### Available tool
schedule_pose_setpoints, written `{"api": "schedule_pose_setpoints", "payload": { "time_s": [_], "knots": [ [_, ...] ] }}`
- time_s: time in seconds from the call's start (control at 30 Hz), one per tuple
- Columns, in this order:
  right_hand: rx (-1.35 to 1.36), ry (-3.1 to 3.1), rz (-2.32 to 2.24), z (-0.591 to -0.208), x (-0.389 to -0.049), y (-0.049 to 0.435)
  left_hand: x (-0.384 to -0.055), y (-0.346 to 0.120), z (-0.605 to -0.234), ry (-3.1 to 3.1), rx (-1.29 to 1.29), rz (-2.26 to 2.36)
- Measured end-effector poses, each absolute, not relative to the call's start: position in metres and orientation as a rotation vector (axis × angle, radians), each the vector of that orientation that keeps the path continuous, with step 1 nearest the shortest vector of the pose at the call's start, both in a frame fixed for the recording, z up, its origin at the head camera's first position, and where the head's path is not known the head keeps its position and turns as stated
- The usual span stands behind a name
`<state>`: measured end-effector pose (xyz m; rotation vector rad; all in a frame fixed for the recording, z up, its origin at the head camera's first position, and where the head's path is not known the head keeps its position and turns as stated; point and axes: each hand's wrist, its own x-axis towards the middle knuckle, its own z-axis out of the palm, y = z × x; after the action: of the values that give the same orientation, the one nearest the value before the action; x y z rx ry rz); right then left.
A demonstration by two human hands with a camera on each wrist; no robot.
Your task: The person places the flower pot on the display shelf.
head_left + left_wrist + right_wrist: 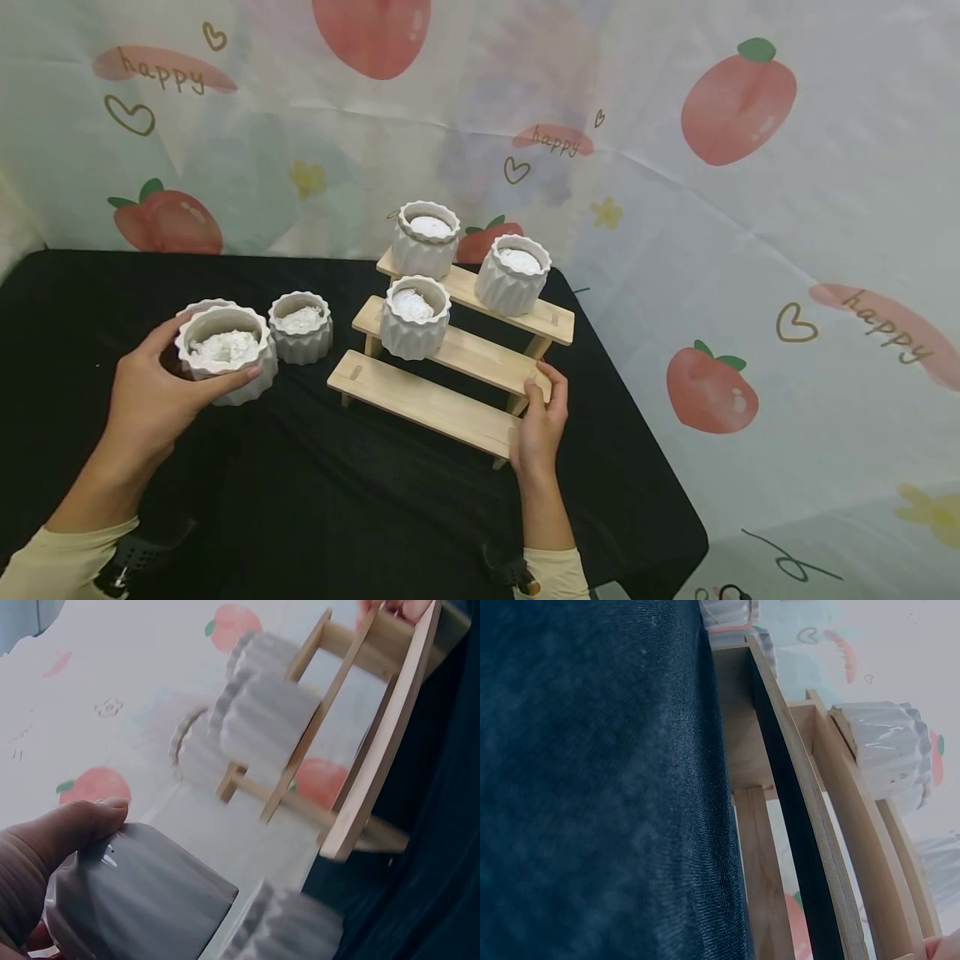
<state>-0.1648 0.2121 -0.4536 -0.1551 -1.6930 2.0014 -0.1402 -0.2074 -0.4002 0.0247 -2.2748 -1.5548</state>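
My left hand [150, 392] grips a white fluted pot [251, 385] filled with white crumbly stuff, thumb at the near side. In the left wrist view the thumb [67, 829] lies against this pot's [146, 892] glossy wall. Behind it shows the rim of another pot [206, 305], mostly hidden. A similar pot [302, 346] stands just right of the held one. My right hand [542, 429] holds the right end of the middle step of a three-tier wooden stand [423, 410]. Two pots sit on the top step, and one pot [415, 333] sits on the middle step's left part.
Black cloth [315, 508] covers the table, whose right edge slants past the stand. A fruit-printed curtain [465, 75] hangs close behind. The top-step pots, left [425, 254] and right [512, 287], stand near it.
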Motion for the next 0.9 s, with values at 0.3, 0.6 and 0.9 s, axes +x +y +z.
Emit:
{"api": "schedule_pose_setpoints", "payload": {
  "time_s": [0.3, 0.6, 0.9],
  "knots": [
    [-0.152, -1.674, 2.009, -0.454, -0.164, 0.212, -0.129, -0.178, -0.398, -2.373, -0.085, -1.520],
    [-0.158, -1.687, 2.007, -0.453, -0.164, 0.212, -0.123, -0.150, -0.387, -2.386, -0.214, -1.456],
    [-0.161, -1.688, 2.012, -0.453, -0.164, 0.213, -0.121, -0.116, -0.378, -2.381, -0.396, -1.457]
  ]
}}
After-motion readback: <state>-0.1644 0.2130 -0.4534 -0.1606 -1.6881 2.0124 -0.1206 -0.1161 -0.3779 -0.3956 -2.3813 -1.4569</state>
